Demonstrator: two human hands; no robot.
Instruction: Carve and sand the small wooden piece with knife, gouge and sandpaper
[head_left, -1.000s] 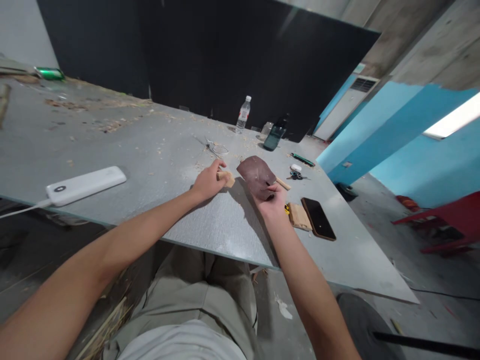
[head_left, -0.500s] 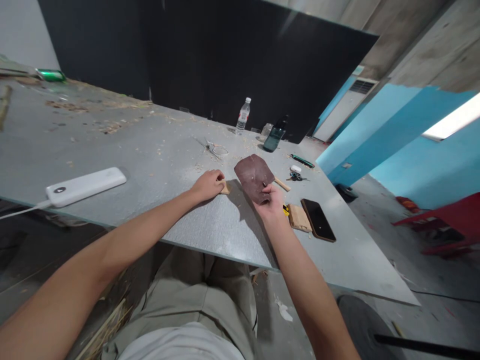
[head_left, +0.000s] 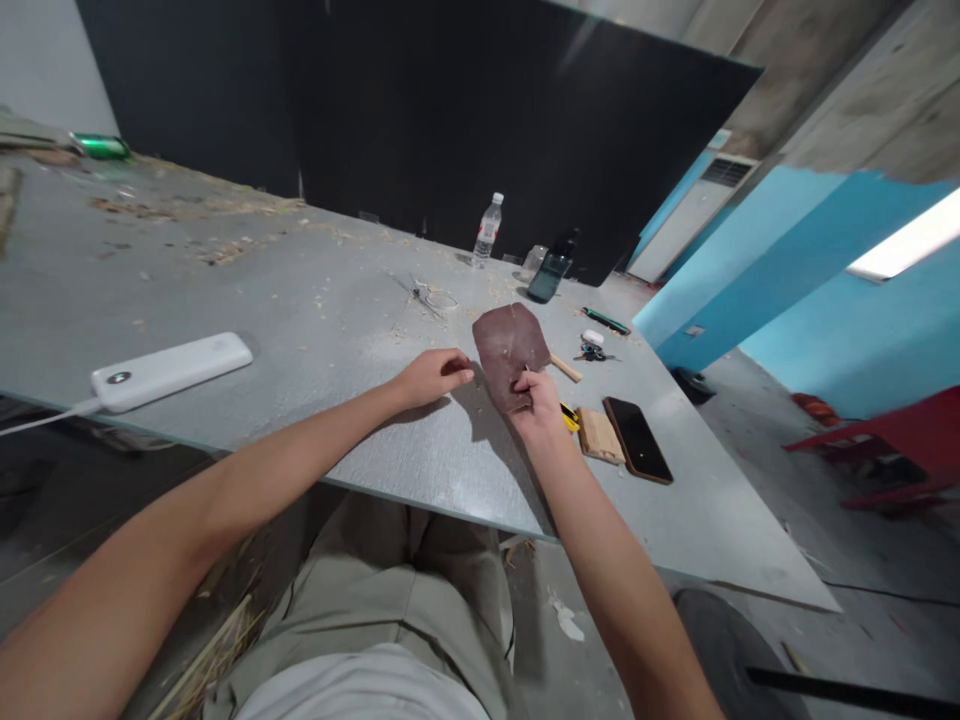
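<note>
One creased, angular brown sheet is pinched by the right hand; the left hand curls, its grip unclear.

matt, creased sandpaper in the right hand; right of it, a matt wooden block and glossy-screened phone; left of the left hand, a smooth plastic power bank.

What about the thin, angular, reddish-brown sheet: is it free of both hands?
No, the right hand grips the sheet at its near end, thumb on its upper face.
</note>
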